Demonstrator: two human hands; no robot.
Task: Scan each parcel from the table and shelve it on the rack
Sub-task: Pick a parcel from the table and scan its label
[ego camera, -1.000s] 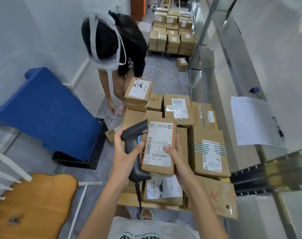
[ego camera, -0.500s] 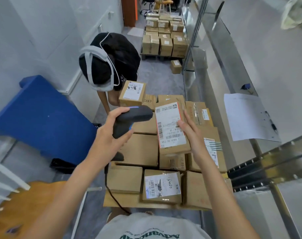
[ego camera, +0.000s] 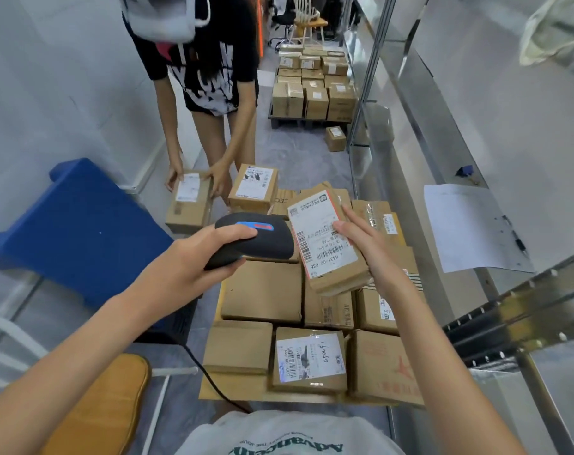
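My right hand grips a small cardboard parcel with a white barcode label, held tilted above the stack. My left hand grips a black barcode scanner whose head sits right beside the parcel's label. Its cable hangs down toward my body. Below lies the low table packed with several brown parcels, one with a labelled top at the near edge. The metal rack runs along the right.
Another person bends over the far side, both hands on a box. A blue bin stands left, a wooden chair at near left. A paper sheet lies on the rack shelf. More boxes are stacked on a pallet down the aisle.
I lifted the parcel and scanner up off the stack and brought the scanner head to the label. The other person straightened up and took hold of a box.
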